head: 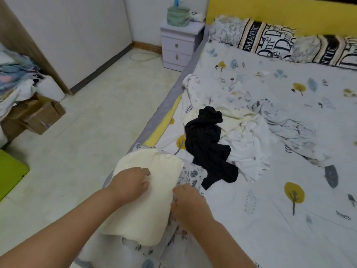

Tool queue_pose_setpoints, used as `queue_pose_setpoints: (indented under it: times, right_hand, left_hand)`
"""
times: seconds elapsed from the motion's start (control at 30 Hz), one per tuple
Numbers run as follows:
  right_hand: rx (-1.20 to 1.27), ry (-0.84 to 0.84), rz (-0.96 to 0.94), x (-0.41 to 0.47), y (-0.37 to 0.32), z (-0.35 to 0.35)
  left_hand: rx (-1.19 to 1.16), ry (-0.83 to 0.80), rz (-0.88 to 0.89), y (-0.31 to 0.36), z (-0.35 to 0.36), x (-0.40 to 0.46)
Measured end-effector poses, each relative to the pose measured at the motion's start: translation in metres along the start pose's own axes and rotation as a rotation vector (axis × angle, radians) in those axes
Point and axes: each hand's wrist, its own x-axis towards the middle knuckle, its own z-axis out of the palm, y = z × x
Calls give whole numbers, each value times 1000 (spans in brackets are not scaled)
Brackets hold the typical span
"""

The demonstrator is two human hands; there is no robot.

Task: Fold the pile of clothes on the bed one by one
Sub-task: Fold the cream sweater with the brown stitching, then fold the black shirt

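A folded cream-coloured soft knitted garment (148,192) lies at the near left corner of the bed, on top of a floral-patterned white and grey cloth (190,176) that spreads under it; the left hand (131,183) rests flat on top of the cream garment, its fingers slightly bent and pressing down, not closed around the fabric; the right hand (188,202) is at the right edge of the same garment, its fingers curled down against the edge where the cream fabric meets the floral cloth; whether it pinches the fabric or only touches it I cannot tell.

Further up the bed is the pile of unfolded clothes (231,132); a crumpled black thin garment (207,146) lies on the near side of it, partly over a white fluffy towel-like piece (249,144) and a pale cream piece (234,116); a white garment with a grey print (289,128) lies just beside them on the right.

The bed has a white bedsheet printed with yellow trees and grey leaves (289,190); pillows with black lettering (270,40) stand against a yellow headboard (280,10); a pale lilac bedside cabinet with two drawers (178,45) stands beside the bed, with a green round bag (178,16) on it; brown cardboard boxes (36,115) are on the tiled floor at the left.
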Motion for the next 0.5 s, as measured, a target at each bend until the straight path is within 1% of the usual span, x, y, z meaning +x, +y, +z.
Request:
queue_pose_setpoints:
  times: [0.23, 0.5]
  right_hand:
    - [-101, -9, 33, -31, 77, -73]
    - [-194, -27, 131, -46, 183, -121]
  left_hand:
    - [-56, -6, 80, 94, -33, 22]
    - [-140, -42, 101, 189, -25, 63]
